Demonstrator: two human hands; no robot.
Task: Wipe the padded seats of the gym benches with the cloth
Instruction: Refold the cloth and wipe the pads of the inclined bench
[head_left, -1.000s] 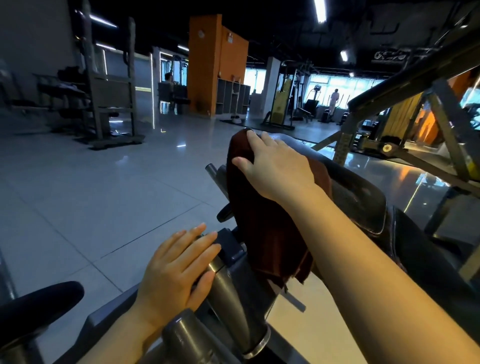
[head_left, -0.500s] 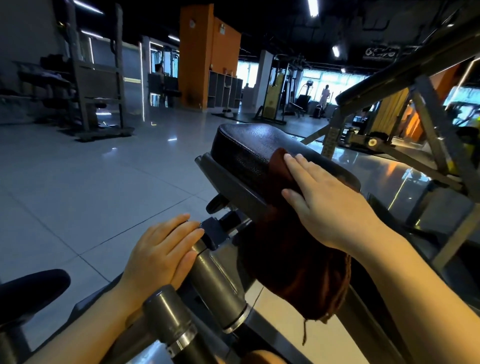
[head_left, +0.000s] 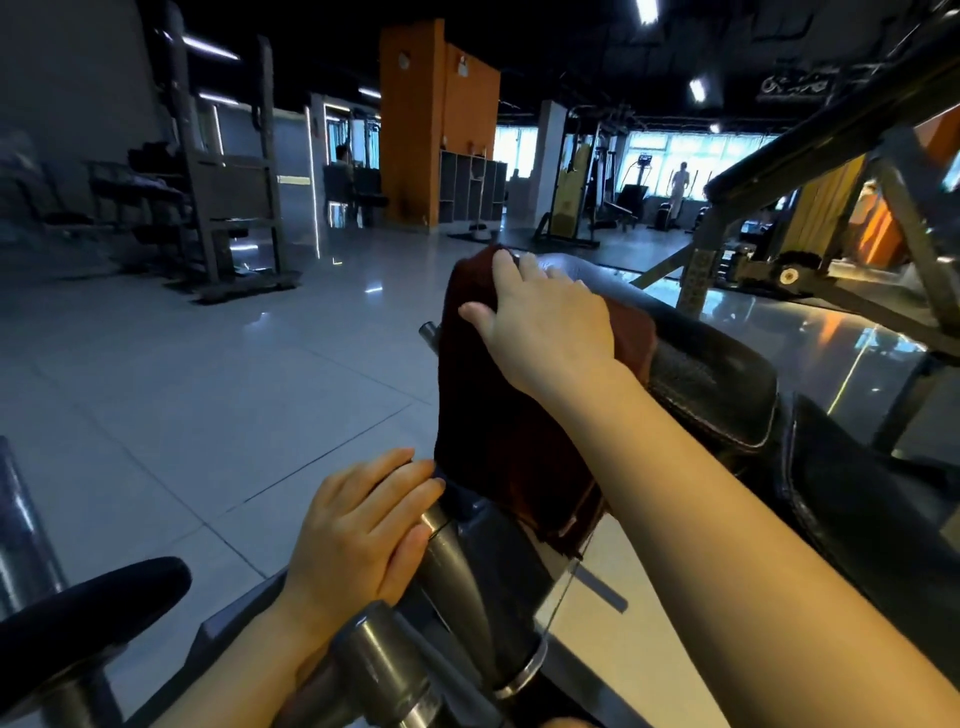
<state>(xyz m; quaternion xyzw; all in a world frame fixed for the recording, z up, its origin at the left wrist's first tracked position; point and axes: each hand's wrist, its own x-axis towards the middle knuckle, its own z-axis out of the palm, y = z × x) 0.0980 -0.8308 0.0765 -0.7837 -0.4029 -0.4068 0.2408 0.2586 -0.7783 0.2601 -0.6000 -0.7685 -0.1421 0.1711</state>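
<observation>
Right hand (head_left: 545, 322) flat, fingers straight, pressing dark red cloth (head_left: 498, 415) onto padded seat (head_left: 706, 364); left hand (head_left: 358, 530) relaxed, resting on metal tube (head_left: 457, 545).

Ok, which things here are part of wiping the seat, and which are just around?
Part of the job:
right hand pressing the cloth
padded seat
left hand resting on the metal post

Just around:
orange pillar
weight rack
black pad

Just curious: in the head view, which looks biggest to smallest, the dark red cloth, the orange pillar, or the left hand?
1. Dark red cloth
2. Orange pillar and left hand look alike; the hand's nearness makes ranking unsure.
</observation>
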